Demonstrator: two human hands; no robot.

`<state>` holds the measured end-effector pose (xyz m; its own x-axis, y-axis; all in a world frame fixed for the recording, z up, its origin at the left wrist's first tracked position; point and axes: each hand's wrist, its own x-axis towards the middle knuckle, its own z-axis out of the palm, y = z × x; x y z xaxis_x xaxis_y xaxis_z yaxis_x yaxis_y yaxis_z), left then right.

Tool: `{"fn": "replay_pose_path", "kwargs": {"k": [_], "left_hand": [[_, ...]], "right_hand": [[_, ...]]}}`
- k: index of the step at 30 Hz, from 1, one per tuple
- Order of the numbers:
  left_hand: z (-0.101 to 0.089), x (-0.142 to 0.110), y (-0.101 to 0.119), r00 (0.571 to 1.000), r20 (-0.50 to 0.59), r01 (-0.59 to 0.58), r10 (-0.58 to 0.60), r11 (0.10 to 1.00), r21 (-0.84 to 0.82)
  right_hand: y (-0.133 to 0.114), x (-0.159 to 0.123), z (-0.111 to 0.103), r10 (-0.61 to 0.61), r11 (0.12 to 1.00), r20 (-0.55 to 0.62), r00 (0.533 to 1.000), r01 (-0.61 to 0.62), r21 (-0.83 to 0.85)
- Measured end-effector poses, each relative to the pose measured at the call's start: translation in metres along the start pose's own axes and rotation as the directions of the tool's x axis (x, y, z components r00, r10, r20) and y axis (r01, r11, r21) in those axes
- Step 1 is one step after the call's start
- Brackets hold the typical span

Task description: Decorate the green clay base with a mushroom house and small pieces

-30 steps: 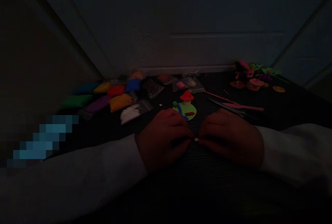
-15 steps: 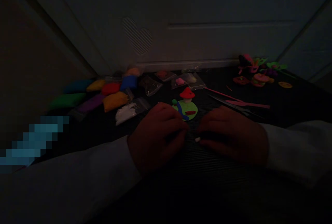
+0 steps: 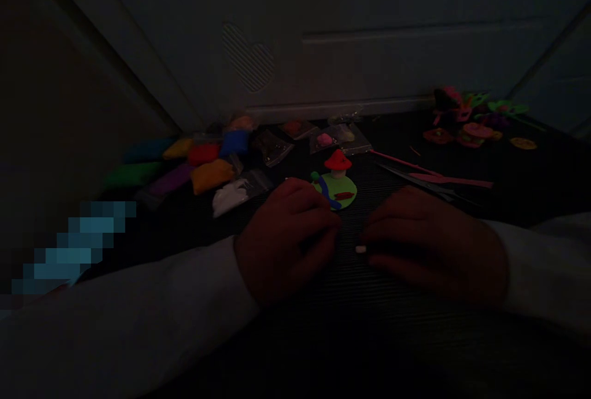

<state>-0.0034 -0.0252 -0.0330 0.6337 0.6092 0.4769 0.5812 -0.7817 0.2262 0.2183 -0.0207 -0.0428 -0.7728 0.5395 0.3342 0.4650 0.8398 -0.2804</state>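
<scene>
In the gloom, a small white piece, perhaps clay (image 3: pixel 361 249), sits right at the fingertips of the right hand (image 3: pixel 431 248), and I cannot tell whether those fingers grip it or have let it go; across the gap, the left hand (image 3: pixel 289 242) curls its fingers low over the dark desk (image 3: pixel 346 288), contents hidden, just beside the green disc (image 3: pixel 341 185) bearing a red-capped mushroom (image 3: pixel 338 162), with scissors (image 3: pixel 413 181) beyond the right knuckles

The dark, ridged tabletop (image 3: pixel 351 331) carries coloured packets (image 3: pixel 212 176) on the left, a bag of white material (image 3: pixel 229 196), a green disc (image 3: pixel 340 185) with a red-capped mushroom (image 3: pixel 338 162), a small white piece (image 3: pixel 361 249), scissors (image 3: pixel 401 175), a pink strip (image 3: pixel 466 181) and colourful shapes (image 3: pixel 477 132).
</scene>
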Motion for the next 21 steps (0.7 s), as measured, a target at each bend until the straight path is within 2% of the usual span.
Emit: {"fn": "replay_pose_path", "kwargs": {"k": [7, 12, 16, 21], "left_hand": [[0.0003, -0.0007, 0.0001, 1.000, 0.009, 0.010, -0.010, 1.000, -0.010], [-0.0002, -0.0010, 0.0003, 1.000, 0.005, 0.015, -0.015, 1.000, -0.010], [-0.0004, -0.0006, 0.0002, 1.000, 0.011, 0.001, -0.001, 1.000, -0.008], [-0.0012, 0.0004, 0.0007, 1.000, 0.012, 0.012, -0.011, 1.000, -0.020]], "right_hand": [[0.0012, -0.0045, -0.0052, -0.104, 0.994, 0.055, 0.993, 0.106, -0.036], [0.0034, -0.0069, -0.0066, -0.228, 0.967, 0.141, 0.963, 0.241, -0.081], [0.0046, -0.0079, -0.0051, -0.175, 0.976, 0.106, 0.979, 0.186, -0.113], [0.0043, -0.0081, -0.0057, -0.175, 0.980, 0.124, 0.977, 0.185, -0.077]]}}
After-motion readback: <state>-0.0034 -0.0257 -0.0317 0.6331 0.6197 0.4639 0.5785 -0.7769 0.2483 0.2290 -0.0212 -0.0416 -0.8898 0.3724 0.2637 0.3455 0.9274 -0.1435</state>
